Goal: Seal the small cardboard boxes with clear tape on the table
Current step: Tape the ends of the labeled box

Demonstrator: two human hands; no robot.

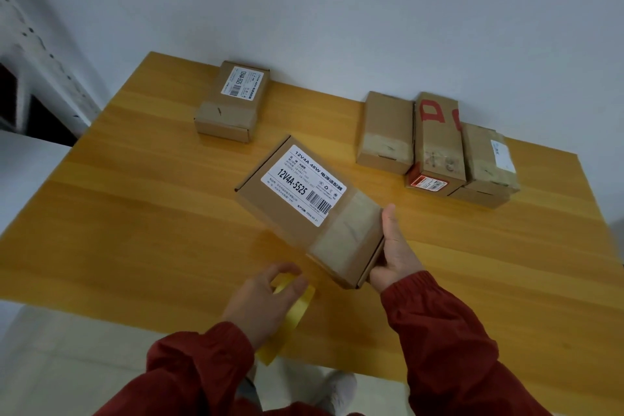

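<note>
**Q:** Cardboard is what the hands are dealing with here? Where is it?

**A:** Yes. The person's right hand (393, 253) is holding a small brown cardboard box (309, 209) at the centre of the frame, tilted above the wooden table (135, 213). The palm is cupping the box's near end and the thumb is lying along its right edge. A strip of clear tape (280, 240) is running from the box's near part down towards the left hand.

**Q:** And the left hand?

**A:** The left hand (266, 300), lower centre, is closing around a yellowish tape roll (293, 307), fingers curled over its rim.

**Q:** How is the box likely to handle?

**A:** It is looking stiff and light enough for one hand, judging by the relaxed grip. Plain cardboard is offering good friction. Holding it by the end walls seems sensible, since that is leaving the flap seam free for tape. The tape itself is thin and liable to stick to itself if it goes slack.

**Q:** Any writing?

**A:** A white label (304, 184) on the box is reading "12V4A 48W" and "12V4A-5525", with a barcode and small print too fine to read. A second box (231, 101), upper left of centre, is carrying a similar label. Three more boxes (439, 145) are sitting together at the right; one is showing red marks I cannot read.
</note>
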